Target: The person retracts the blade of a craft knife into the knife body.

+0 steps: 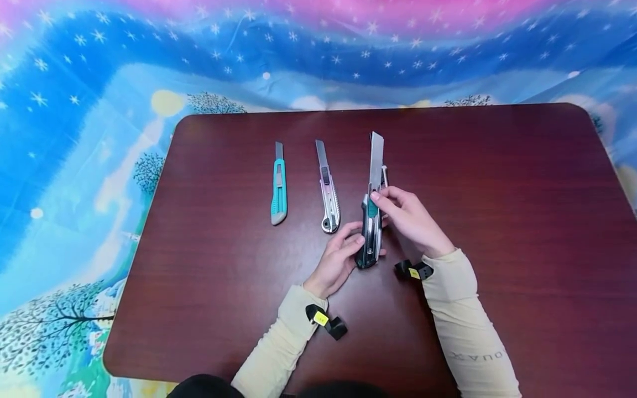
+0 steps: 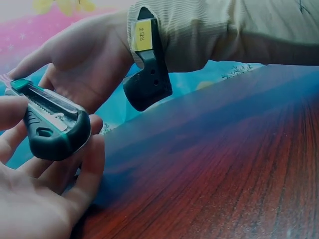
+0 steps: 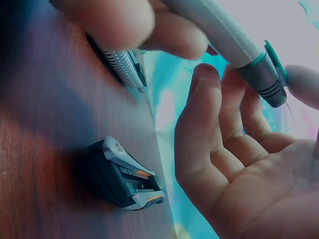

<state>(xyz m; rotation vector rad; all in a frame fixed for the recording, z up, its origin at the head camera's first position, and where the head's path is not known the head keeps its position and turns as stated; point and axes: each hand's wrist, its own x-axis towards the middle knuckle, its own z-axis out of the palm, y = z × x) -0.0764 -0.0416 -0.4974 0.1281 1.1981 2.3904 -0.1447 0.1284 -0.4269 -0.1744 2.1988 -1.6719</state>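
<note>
Between both hands, a large black-and-grey utility knife (image 1: 370, 237) with a green slider is held above the table, its wide blade (image 1: 377, 157) extended and pointing away from me. My left hand (image 1: 335, 264) grips the lower end of its handle, thumb on one side and fingers around the other. With its thumb on the green slider (image 2: 21, 83), my right hand (image 1: 415, 221) holds the knife near the blade end, fingers bent behind it. Beyond the held knife, another utility knife (image 3: 132, 174) with a dark body and orange marks lies on the table, mostly hidden in the head view.
To the left on the brown table (image 1: 214, 265) lie a teal utility knife (image 1: 279, 193) and a purple-and-silver one (image 1: 328, 193), both with blades out. A patterned blue and pink cloth (image 1: 298, 50) hangs behind the table.
</note>
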